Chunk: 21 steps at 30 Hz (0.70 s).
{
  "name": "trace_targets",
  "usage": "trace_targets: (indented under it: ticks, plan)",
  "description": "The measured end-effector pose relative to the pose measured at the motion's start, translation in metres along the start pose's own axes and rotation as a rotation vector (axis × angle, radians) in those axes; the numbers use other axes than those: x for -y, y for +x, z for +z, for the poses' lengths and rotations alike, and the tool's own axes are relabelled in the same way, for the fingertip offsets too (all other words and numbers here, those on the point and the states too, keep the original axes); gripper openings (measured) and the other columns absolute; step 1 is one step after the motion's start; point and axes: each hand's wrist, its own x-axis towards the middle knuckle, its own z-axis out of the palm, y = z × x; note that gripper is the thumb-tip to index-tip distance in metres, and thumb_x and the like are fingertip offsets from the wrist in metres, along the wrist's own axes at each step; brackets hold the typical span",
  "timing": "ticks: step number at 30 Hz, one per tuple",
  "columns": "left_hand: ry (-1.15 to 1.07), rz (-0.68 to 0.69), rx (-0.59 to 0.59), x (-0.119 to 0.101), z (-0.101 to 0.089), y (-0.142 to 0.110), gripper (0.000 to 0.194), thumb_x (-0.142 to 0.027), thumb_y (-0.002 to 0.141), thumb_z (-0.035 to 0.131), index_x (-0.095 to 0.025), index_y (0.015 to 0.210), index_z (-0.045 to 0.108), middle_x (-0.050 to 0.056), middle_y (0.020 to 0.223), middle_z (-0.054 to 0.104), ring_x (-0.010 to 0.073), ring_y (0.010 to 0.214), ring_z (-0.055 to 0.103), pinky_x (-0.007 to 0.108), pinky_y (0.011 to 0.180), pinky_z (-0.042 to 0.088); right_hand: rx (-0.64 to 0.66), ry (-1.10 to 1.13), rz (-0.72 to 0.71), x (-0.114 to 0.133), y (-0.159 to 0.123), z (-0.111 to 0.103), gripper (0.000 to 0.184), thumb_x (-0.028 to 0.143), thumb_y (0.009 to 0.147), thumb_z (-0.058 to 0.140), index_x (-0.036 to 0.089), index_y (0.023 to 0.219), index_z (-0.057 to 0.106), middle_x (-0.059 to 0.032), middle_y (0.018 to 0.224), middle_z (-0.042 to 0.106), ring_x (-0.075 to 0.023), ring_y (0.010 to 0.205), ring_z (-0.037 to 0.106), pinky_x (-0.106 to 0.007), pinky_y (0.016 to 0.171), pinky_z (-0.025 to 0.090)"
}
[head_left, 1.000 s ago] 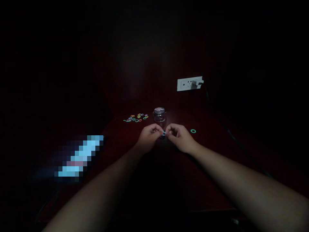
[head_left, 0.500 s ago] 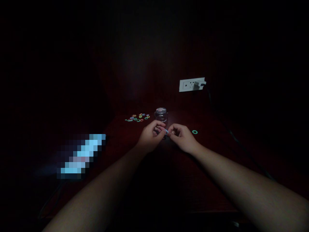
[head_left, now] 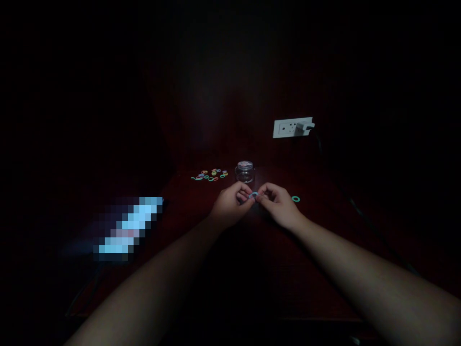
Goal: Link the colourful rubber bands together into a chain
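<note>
Between my two hands is a small light-blue hair tie point(head_left: 254, 194), a ring pinched at both sides. My left hand point(head_left: 232, 204) holds its left side between thumb and fingers. My right hand point(head_left: 277, 202) grips its right side the same way. Just beyond them a clear jar point(head_left: 245, 174) with a patterned lid stands upright on the dark red table. Right of my right hand lies a green hair tie point(head_left: 296, 199). Several colourful hair ties point(head_left: 213, 173) are scattered left of the jar.
On the left lies a lit device point(head_left: 131, 226) with a blurred-out screen and a cable near it. A white wall socket point(head_left: 292, 128) with a plug in it is at the back right. Its dark cable point(head_left: 355, 206) runs down the right side. The surroundings are very dark.
The view has shifted slightly, so everything sits a little further right. The light-blue hair tie now shows more fully as a ring between my fingertips.
</note>
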Motion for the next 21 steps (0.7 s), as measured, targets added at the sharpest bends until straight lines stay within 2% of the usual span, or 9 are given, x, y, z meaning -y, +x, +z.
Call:
trace_targets:
  ticks: [3, 9, 13, 21]
  plan:
    - [-0.024, 0.001, 0.016, 0.0001, -0.0006, 0.0010, 0.014, -0.026, 0.075, 0.055, -0.015, 0.083, 0.057, 0.002, 0.071, 0.060, 0.0088, 0.061, 0.054, 0.019, 0.054, 0.042, -0.010, 0.008, -0.006, -0.0010, 0.0004, -0.0001, 0.016, 0.030, 0.070, 0.057, 0.017, 0.072, 0.048, 0.0047, 0.052, 0.043, -0.0080, 0.046, 0.037, -0.021, 0.043, 0.028]
    - [-0.006, -0.010, 0.054, 0.0004, -0.0024, 0.0019, 0.019, -0.030, 0.077, 0.053, -0.015, 0.087, 0.061, 0.004, 0.078, 0.065, 0.0115, 0.068, 0.059, 0.021, 0.061, 0.046, -0.038, 0.015, -0.076, -0.0050, 0.0025, -0.0009, 0.019, 0.027, 0.070, 0.057, 0.016, 0.084, 0.049, 0.0022, 0.065, 0.050, -0.0077, 0.053, 0.042, -0.020, 0.048, 0.033]
    - [0.037, 0.008, 0.035, 0.0003, -0.0040, 0.0022, 0.022, -0.032, 0.079, 0.051, -0.016, 0.089, 0.063, 0.003, 0.079, 0.066, 0.0110, 0.066, 0.059, 0.021, 0.060, 0.046, -0.078, -0.065, -0.070, -0.0042, 0.0033, -0.0021, 0.014, 0.028, 0.072, 0.055, 0.015, 0.076, 0.052, 0.0027, 0.059, 0.047, -0.0080, 0.051, 0.040, -0.020, 0.047, 0.032]
    - [0.088, -0.004, -0.008, 0.0036, -0.0060, 0.0039, 0.022, -0.030, 0.078, 0.053, -0.015, 0.090, 0.064, 0.004, 0.081, 0.067, 0.0111, 0.065, 0.060, 0.021, 0.060, 0.048, -0.189, -0.105, -0.041, -0.0003, 0.0056, -0.0080, 0.016, 0.031, 0.074, 0.051, 0.016, 0.070, 0.048, 0.0026, 0.057, 0.046, -0.0080, 0.049, 0.040, -0.020, 0.045, 0.031]
